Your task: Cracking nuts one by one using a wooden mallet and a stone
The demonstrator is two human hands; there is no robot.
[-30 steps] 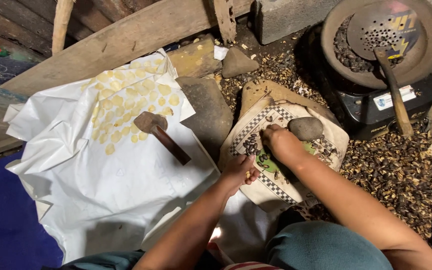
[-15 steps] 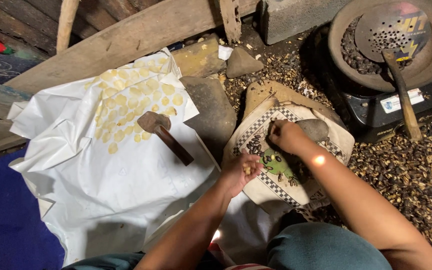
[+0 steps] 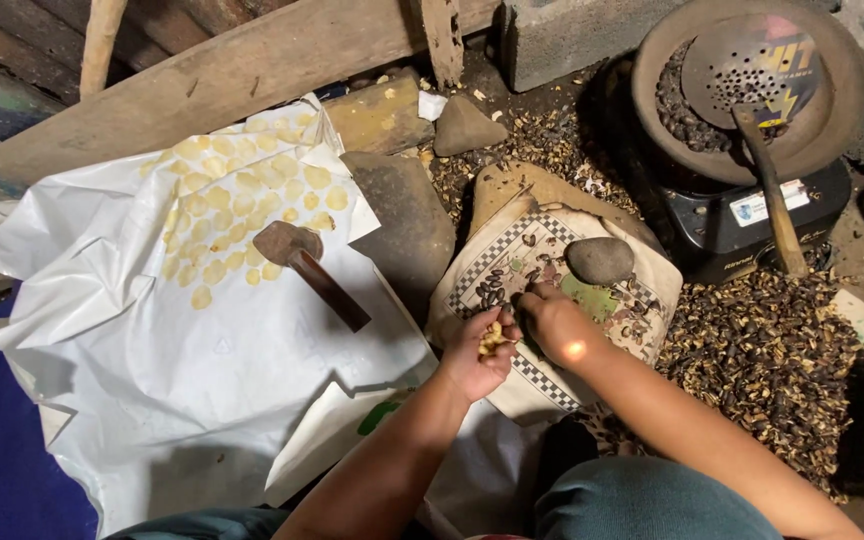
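Observation:
My left hand [image 3: 479, 352] is cupped over pale peeled kernels [image 3: 493, 338] at the near edge of a checkered tile [image 3: 508, 262]. Right beside it, my right hand [image 3: 554, 322] has its fingertips down among dark seeds [image 3: 497, 292] on the tile; whether it grips one is hidden. A rounded grey stone [image 3: 600, 260] rests on the tile just beyond my right hand. To the left lies a white sheet [image 3: 167, 385] with several flat yellow discs [image 3: 242, 215] in rows and a wooden-handled flat tool [image 3: 310, 272].
A dark wok [image 3: 744, 95] of roasted seeds with a perforated ladle [image 3: 752, 75] sits on a black stove [image 3: 752, 215] at the upper right. Seed husks [image 3: 762, 355] cover the ground on the right. A large stone [image 3: 404, 220] and wooden planks [image 3: 252, 80] lie behind.
My right hand has come off the grey stone and moved down beside my left hand. My left hand has shifted right onto the tile's edge. The stone now lies uncovered.

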